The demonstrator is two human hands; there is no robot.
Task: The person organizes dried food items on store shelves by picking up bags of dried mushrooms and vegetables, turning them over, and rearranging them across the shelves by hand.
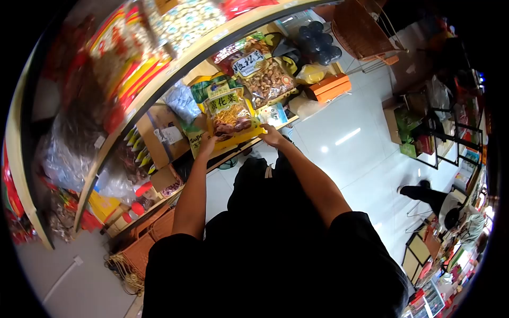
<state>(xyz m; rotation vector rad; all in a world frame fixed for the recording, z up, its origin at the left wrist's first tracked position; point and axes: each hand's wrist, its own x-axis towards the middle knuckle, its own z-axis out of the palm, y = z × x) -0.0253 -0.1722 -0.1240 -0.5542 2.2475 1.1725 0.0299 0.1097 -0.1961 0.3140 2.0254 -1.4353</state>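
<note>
Both hands grip the lower edge of a yellow and green food bag [228, 108] with a clear window showing its contents. My left hand [207, 144] is closed on its lower left corner, and my right hand [271, 135] pinches its lower right corner. The bag lies tilted over the lower shelf. Just beyond it is a larger bag of dried mushrooms [262, 74]. A light blue plastic bundle [183, 102] sits to its left, beside a cardboard box [161, 132]. A small blue and white packet [273, 114] is near my right hand.
An upper shelf edge [183, 69] curves above the bags. Orange boxes [330, 87] and dark round objects [319, 43] are at the shelf's right. A wicker basket [360, 29] stands beyond. A person [450, 206] is at the far right, near black racks [448, 143].
</note>
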